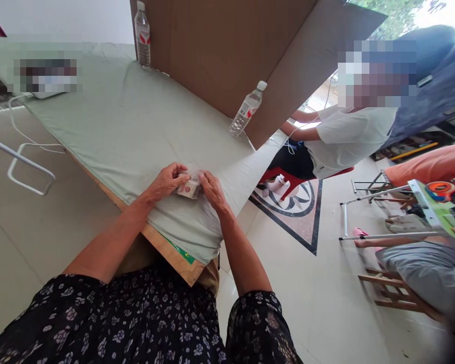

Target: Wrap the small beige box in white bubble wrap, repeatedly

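A small pale box (187, 189) with reddish print lies between my two hands, just above the pale green cloth near the table's front corner. My left hand (170, 180) is closed at the box's left side, its thumb and fingers pressed together at the upper left edge. On the other side, my right hand (211, 188) is closed with its fingertips at what looks like clear plastic film (197, 177) beside the box. The film is faint, and its full outline cannot be made out.
Upright on the cloth-covered table (98, 126) stand two water bottles (143, 38) (247, 110) beside a large brown cardboard panel (220, 45). A blurred device sits far left. A person in a white shirt (352, 136) sits beyond the panel; other people sit at right.
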A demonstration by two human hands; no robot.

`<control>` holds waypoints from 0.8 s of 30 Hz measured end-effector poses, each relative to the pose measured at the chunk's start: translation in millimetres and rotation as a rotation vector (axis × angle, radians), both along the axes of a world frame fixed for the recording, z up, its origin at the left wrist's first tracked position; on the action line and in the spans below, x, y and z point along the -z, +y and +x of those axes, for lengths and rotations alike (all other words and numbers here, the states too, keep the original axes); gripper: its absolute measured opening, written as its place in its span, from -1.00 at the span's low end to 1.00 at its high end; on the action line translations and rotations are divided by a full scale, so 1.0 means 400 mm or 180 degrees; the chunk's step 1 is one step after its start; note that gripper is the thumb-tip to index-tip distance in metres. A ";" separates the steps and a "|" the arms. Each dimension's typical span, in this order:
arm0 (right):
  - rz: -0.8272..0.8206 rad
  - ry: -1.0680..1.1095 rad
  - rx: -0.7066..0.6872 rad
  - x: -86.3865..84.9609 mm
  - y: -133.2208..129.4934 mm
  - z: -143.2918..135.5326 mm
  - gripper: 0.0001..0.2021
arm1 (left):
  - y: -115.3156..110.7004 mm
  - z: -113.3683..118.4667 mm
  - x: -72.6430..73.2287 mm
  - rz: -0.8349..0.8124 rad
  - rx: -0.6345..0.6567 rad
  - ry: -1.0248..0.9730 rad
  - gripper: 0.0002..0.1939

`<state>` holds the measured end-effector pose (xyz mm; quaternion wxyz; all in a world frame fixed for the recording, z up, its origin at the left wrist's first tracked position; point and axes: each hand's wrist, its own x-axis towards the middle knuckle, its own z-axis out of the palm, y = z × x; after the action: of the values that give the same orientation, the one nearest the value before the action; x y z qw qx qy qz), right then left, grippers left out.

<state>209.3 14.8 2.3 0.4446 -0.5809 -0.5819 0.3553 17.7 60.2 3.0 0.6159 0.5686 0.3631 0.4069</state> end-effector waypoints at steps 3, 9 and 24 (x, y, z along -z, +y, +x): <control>0.0108 -0.0074 0.0499 0.002 -0.025 0.021 -0.62 | 0.000 0.001 0.002 -0.0052 -0.0025 -0.0015 -0.42; 0.0358 -0.0505 0.0529 -0.010 -0.088 0.017 -0.63 | -0.002 -0.003 0.004 -0.0118 0.0067 -0.0099 -0.23; 0.0190 -0.0764 -0.0524 -0.034 -0.047 -0.009 -0.42 | -0.008 -0.006 -0.007 -0.0158 0.0239 -0.0070 -0.14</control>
<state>205.7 -4.1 16.1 0.3583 -0.5561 -0.6869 0.3011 15.1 56.9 5.6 0.6486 0.5618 0.3447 0.3806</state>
